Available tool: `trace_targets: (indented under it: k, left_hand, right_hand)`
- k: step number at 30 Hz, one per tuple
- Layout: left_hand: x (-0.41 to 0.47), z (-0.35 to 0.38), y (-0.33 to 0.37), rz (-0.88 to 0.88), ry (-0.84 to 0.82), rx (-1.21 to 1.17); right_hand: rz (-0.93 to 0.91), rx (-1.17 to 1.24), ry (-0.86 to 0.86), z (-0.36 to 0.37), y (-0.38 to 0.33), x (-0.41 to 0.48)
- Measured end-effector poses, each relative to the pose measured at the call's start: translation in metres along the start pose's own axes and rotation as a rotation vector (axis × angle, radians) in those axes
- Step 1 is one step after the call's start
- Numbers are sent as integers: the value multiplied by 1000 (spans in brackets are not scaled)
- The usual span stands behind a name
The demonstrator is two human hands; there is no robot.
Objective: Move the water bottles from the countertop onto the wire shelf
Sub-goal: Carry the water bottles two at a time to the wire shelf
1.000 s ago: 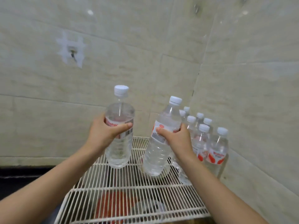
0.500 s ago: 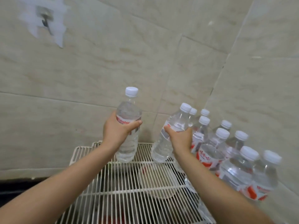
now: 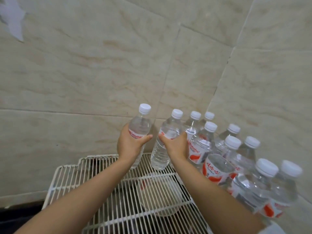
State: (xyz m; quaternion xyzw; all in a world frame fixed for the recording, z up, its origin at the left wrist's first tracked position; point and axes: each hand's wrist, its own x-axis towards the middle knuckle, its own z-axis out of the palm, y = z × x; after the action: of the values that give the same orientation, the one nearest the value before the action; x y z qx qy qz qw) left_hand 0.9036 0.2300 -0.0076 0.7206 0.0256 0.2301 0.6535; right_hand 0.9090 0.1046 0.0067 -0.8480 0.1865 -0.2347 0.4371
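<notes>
Head view: left hand (image 3: 130, 146) wraps one bottle's (image 3: 139, 130) label band, right hand (image 3: 175, 146) another (image 3: 166, 141), both low over the wire shelf (image 3: 67, 176) beside stored bottles (image 3: 233, 157). Full, probably heavy and slick; mid-body holds look safest.

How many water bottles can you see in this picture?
10. The left hand grips one bottle, the right hand grips a second bottle, and eight bottles stand clustered on the right of the wire shelf. More may be hidden among them.
</notes>
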Motion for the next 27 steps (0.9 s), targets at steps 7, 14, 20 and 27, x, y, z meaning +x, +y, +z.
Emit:
trace_targets:
  k: [7,14,20,27]
  left_hand:
    - [7,9,-5,-25,4,33]
    - [-2,-9,-3,-139,-250,27]
    - [-15,-1,-4,-141,-120,76]
    - [-32,19,-6,-125,53,138]
  right_hand:
    - [-50,21,-124,-2,9,0]
    - [-40,129,-244,-4,23,-23]
    - [-91,212,-335,-25,29,-57]
    - [-95,250,-378,-65,41,-77]
